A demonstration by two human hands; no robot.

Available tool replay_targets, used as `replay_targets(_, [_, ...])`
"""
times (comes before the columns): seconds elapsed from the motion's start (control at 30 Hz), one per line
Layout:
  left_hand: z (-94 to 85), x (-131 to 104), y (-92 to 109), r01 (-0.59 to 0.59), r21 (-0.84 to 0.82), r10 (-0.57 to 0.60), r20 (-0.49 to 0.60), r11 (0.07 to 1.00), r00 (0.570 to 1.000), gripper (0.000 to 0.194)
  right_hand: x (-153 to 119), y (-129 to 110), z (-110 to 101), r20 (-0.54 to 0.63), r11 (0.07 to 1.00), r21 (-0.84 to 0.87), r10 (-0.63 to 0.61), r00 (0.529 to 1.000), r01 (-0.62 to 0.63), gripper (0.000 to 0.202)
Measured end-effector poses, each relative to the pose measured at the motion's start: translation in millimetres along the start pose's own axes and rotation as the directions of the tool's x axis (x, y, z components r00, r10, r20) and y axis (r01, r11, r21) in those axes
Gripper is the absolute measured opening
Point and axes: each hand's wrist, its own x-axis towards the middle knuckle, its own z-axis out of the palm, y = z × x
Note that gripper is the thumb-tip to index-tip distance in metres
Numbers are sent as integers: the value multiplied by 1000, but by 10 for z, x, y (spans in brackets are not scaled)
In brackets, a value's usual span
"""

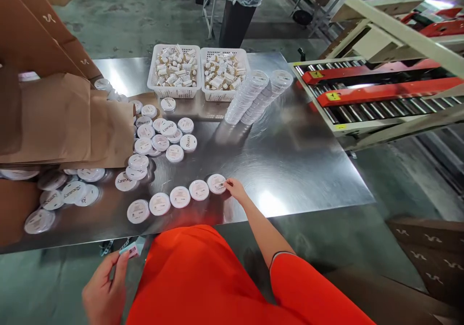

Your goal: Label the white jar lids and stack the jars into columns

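Five round white-labelled tubs lie in a slightly slanting row near the front edge of the metal table. At the right end of that row, my right hand is closed in a pinch on a small sticker, which lies against the top of the last round tub. Below the table's front edge, my left hand pinches a strip of stickers between thumb and fingers. Its backing looks pale blue, with a pink printed label showing.
More round tubs lie loosely piled at left, some spilling from a brown cardboard box. Two white baskets hold many small bottles. Tall stacks of clear round packaging lean behind. A roller conveyor adjoins the table's right.
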Motion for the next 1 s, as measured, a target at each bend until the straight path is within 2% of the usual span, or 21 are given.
replay_targets(0.17, [32,-26,-19,-45,-22,45,3,999,999,36,9,8,9,13,1000,-28,10,1000,-10,23])
replay_targets(0.5, [9,-38,34,-15,-5,15,39,1000,999,38,-57,-61,76,-42,992,-121,30,999,-35,17])
replay_targets(0.6, [0,-33,60,-23,7,23,47,1000,999,38,-81,-117,98,-96,983,-159,75,992,-90,19])
replay_targets(0.73, [6,-15,83,-18,32,17,47,999,999,38,-71,-175,75,-157,978,-117,156,975,-175,20])
replay_targets(0.9, [47,-31,87,-86,-43,86,-6,995,996,35,-90,-203,-32,-120,986,-124,96,988,-111,9])
replay_targets(1.0, [67,-89,150,-192,-137,181,-88,972,980,33,-180,-407,-38,-182,983,-155,71,981,-100,14])
